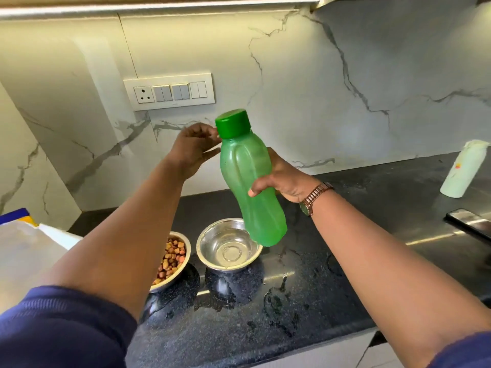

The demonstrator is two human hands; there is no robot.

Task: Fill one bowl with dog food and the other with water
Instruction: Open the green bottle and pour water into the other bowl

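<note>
My right hand (pixel 281 179) grips a green plastic bottle (pixel 249 181) around its middle and holds it upright, slightly tilted, above the counter. The bottle's dark green cap (pixel 233 123) is on. My left hand (pixel 195 147) is at the cap's left side, fingers curled and touching its lower edge. Below the bottle stands a steel bowl (pixel 210 239) with clear water in its bottom. To its left a second steel bowl (pixel 186 244) holds brown and orange dog food (pixel 171 257), partly hidden by my left forearm.
The black speckled counter (pixel 305 301) carries wet patches near the bowls. A dog food bag (pixel 29 243) lies at the left edge. A white bottle (pixel 463 168) stands at the far right, with a dark phone (pixel 467 220) in front of it. A switch panel (pixel 170 91) is on the marble wall.
</note>
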